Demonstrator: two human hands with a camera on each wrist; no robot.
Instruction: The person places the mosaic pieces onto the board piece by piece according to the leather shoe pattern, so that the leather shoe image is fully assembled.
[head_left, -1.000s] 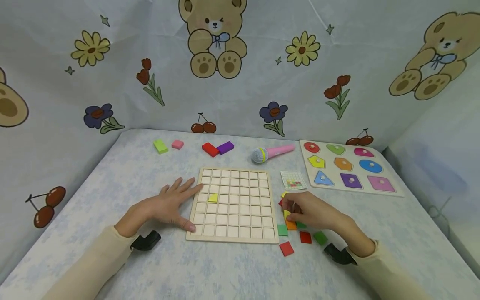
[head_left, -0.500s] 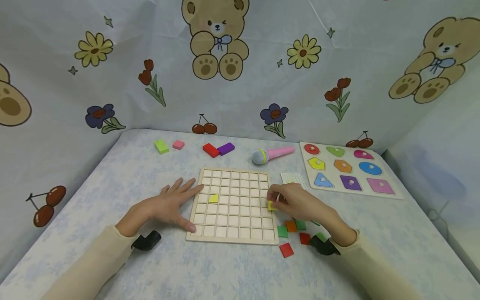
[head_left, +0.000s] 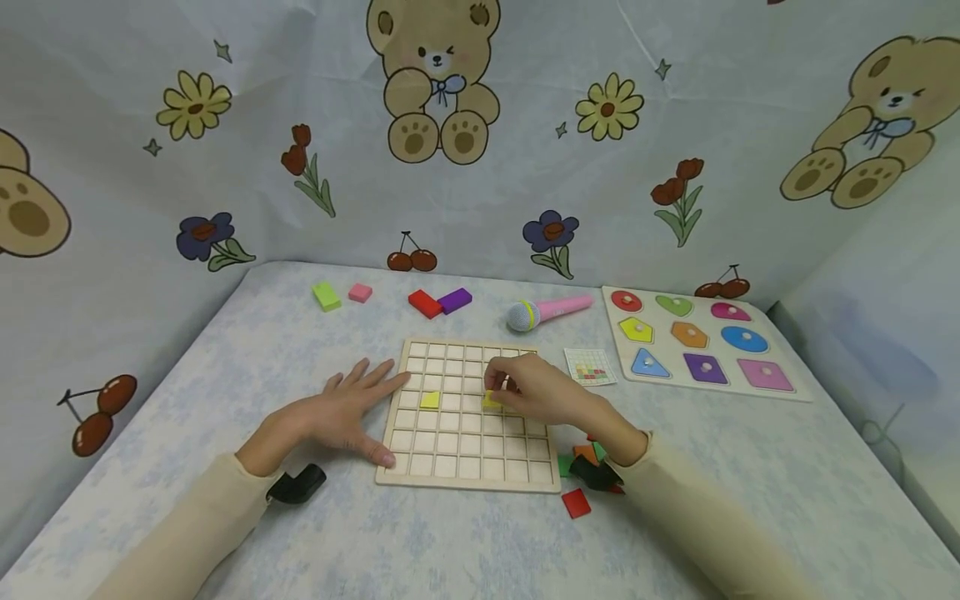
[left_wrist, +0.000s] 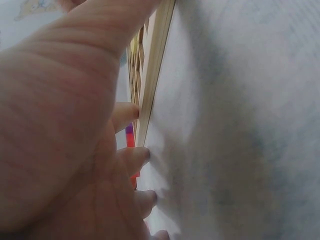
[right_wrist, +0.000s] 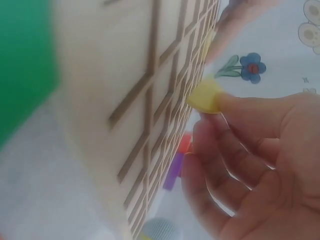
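The grid board [head_left: 457, 481] lies beneath the right hand [head_left: 540, 390]; a set square tile [head_left: 430, 401] sits to its left, the microphone [head_left: 551, 310] beyond, shape puzzle [head_left: 671, 358] rightward, loose tiles [head_left: 576, 503] on its near side.

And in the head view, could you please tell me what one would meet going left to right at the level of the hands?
Left hand, yellow tile lying free on the board, right hand, card, shape puzzle.
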